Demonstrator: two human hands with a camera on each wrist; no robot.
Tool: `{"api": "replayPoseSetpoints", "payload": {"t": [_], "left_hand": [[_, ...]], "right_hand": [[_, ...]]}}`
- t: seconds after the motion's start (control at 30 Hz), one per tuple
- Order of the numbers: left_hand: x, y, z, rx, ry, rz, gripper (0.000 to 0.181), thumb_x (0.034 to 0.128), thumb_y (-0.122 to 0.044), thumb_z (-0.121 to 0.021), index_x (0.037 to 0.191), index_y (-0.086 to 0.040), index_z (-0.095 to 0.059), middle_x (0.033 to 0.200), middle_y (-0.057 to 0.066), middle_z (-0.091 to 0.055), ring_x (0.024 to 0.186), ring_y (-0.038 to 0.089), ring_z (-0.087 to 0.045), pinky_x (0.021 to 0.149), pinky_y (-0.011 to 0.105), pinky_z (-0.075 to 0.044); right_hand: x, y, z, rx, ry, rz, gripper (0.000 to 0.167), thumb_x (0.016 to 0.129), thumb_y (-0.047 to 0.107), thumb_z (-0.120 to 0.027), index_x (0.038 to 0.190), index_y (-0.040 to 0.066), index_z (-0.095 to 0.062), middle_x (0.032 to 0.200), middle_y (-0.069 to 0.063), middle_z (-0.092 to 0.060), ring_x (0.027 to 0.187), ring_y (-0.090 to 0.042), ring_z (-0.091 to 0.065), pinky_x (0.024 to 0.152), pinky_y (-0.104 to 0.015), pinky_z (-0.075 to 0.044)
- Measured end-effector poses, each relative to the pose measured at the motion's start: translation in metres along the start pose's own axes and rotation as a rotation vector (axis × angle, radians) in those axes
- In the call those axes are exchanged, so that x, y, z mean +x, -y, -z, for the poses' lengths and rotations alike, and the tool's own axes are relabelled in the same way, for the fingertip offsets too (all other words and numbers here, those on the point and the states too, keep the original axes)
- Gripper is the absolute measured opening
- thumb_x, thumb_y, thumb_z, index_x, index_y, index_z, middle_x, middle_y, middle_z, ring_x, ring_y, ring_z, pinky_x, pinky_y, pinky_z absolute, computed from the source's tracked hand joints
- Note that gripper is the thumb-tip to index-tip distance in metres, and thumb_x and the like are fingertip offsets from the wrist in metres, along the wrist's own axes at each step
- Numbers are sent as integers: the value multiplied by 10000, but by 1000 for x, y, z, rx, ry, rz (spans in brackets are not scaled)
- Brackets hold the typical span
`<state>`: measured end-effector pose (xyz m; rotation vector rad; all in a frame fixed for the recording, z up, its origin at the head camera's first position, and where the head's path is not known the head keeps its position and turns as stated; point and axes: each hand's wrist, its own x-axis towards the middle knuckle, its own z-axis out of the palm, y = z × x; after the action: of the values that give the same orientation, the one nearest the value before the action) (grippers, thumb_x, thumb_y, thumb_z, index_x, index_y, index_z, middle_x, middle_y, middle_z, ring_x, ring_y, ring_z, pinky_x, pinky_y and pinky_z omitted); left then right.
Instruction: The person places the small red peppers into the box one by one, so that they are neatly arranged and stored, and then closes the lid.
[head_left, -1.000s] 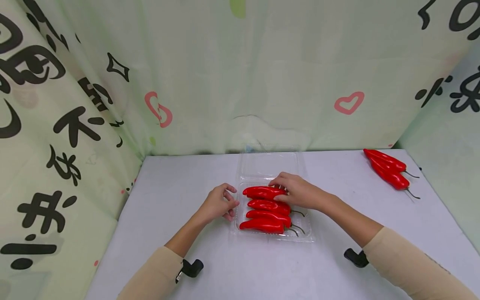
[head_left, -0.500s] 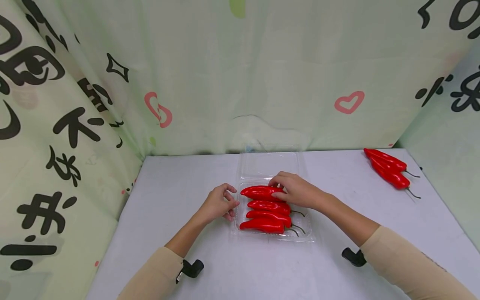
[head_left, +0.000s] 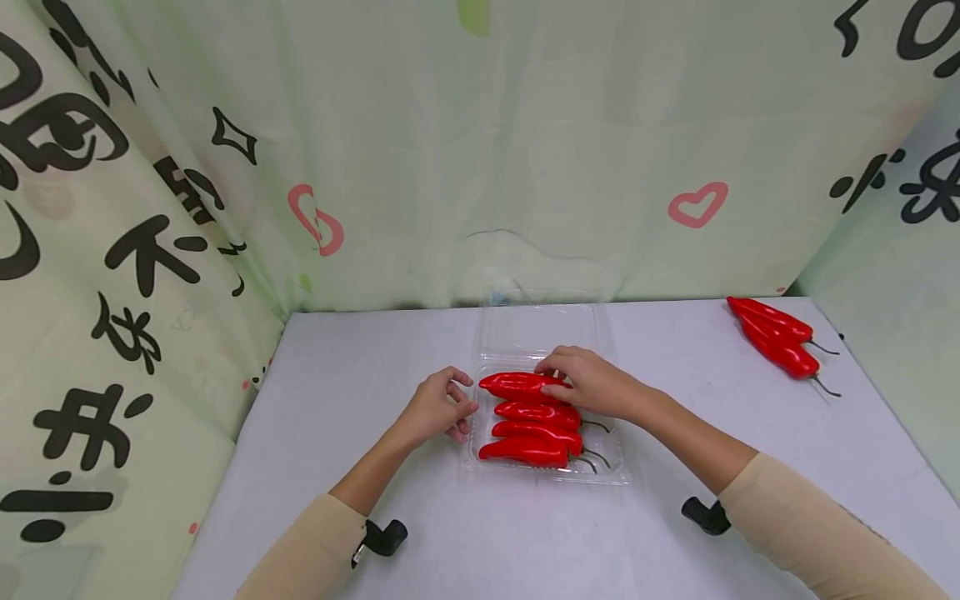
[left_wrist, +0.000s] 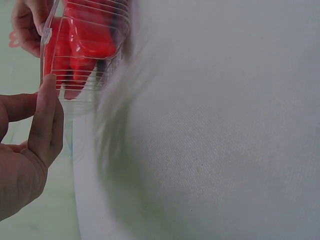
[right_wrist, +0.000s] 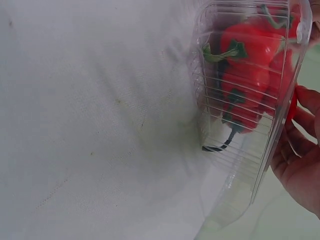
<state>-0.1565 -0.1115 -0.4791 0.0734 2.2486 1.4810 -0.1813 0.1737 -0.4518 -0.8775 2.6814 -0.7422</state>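
Red pepper [head_left: 517, 386] pinched in the right hand [head_left: 592, 382], over the far part of a clear plastic box [head_left: 613, 477], three peppers [head_left: 536, 431] lying inside, left hand [head_left: 441, 406] relaxed, loosely bent beside its left edge

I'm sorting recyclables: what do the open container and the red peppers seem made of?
The red peppers look smooth and shiny, with bright highlights: perhaps real, perhaps plastic imitations. The open container is likely thin, glossy clear plastic: its ribbed walls are see-through.
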Motion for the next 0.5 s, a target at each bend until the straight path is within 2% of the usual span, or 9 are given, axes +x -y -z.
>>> {"api": "replayPoseSetpoints", "payload": {"t": [0.5], "left_hand": [[0, 0, 0, 15, -3, 3, 352, 960, -63, -697, 1275, -20, -544, 887, 120, -638, 551, 186, -654, 551, 295, -616]], "right_hand": [[-4, -4, 3, 16, -8, 3, 341, 939, 173, -729, 1255, 47, -697, 1163, -83, -692, 993, -187, -649, 809, -289, -619]]}}
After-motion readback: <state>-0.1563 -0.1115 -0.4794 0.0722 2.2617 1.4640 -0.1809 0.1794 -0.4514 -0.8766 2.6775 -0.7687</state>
